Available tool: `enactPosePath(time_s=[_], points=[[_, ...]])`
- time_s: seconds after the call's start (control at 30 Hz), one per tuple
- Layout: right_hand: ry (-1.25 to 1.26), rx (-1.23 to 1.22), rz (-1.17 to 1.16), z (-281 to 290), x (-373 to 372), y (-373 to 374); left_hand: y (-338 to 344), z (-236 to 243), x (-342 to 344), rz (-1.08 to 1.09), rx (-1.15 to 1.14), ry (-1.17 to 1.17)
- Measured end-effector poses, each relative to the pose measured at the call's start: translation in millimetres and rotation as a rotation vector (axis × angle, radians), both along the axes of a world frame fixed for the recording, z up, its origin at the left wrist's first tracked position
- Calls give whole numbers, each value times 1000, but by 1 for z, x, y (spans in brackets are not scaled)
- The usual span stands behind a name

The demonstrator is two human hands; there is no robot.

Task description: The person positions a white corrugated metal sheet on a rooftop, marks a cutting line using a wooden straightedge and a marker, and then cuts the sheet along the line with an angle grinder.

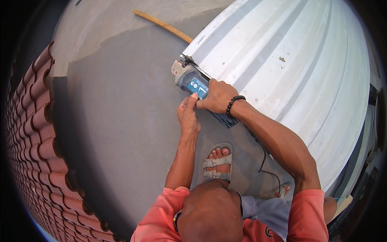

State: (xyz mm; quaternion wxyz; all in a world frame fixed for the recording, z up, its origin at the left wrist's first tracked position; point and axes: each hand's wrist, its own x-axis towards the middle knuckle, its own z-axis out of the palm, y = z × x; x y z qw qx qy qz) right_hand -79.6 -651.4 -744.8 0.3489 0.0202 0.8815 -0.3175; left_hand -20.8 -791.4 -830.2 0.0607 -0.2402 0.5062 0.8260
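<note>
A blue and grey angle grinder (pixel 197 85) lies tilted along the left edge of a white ribbed metal sheet (pixel 278 76). Its dark cutting disc (pixel 188 59) stands at that edge; whether it spins I cannot tell. My right hand (pixel 219 96), with a black bead bracelet (pixel 233 106) at the wrist, is wrapped round the grinder's body from the right. From the left, my left hand (pixel 188 113) grips the same body, thumb pressed on it near the label. Most of that hand's fingers are hidden beneath the tool.
A wooden stick (pixel 161 26) reaches out from under the sheet's far edge. The grinder's black cord (pixel 264 157) trails over the grey floor (pixel 125 105) near my sandalled foot (pixel 217 161). Red roof tiles (pixel 44 149) border the floor at left, past a dark ledge.
</note>
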Motion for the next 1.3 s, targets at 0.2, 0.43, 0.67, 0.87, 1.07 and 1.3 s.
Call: enactPosePath(time_s=[0.2,0.43,0.67,0.87,1.07,1.3], points=[[11,-13,-17,-4,3,3,3,-1,1,-9,-5,-1],[11,-53,-21,-5,10,8,3,-6,9,-35,-21,-3],[-13,-32,-30,-2,13,9,4,-6,13,-56,-7,-7],[-13,-22,-47,-4,15,10,5,-7,14,-46,-30,-14],[-12,-54,-17,-6,17,12,9,-1,15,-7,21,-26],[-8,-53,-10,-1,19,15,8,-3,19,-49,-14,-17]])
